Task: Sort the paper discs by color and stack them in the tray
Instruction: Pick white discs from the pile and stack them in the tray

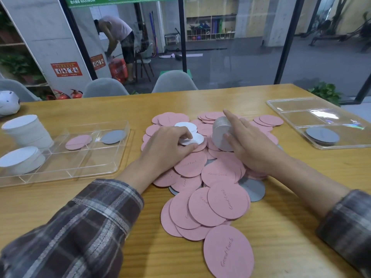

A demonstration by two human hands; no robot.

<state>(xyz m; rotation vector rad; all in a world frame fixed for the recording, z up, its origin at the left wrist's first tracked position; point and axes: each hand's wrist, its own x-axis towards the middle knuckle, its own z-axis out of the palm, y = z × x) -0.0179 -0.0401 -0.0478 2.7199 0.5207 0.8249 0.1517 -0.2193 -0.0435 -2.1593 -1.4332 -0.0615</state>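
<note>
Paper discs (226, 199), mostly pink, are heaped in an overlapping pile at the middle of the wooden table (80, 213). At the pile's far side one white disc (193, 139) is pinched between the thumb and curled fingers of the left hand (170, 146). A second white disc (185, 126) lies just behind it, partly covered by the knuckles. A thick stack of pale discs (219, 135), tipped on its edge, is gripped by the right hand (249, 143), with the thumb against its face and the fingers laid over its rim.

The pink discs overlap too much to be counted. A few grey discs (253, 189) are seen only as edges beneath them.

Two clear divided trays are set out. In the left tray (80, 163) one pink disc (78, 142) and one grey disc (113, 136) are laid in neighbouring compartments. Two white stacks (20, 159) are seen at its left end, which is cut off; whether the farther stack stands inside it cannot be told. In the nearest compartment of the right tray (297, 117) a grey round (322, 135) is seen; whether it is a single disc or a short stack cannot be told.
</note>
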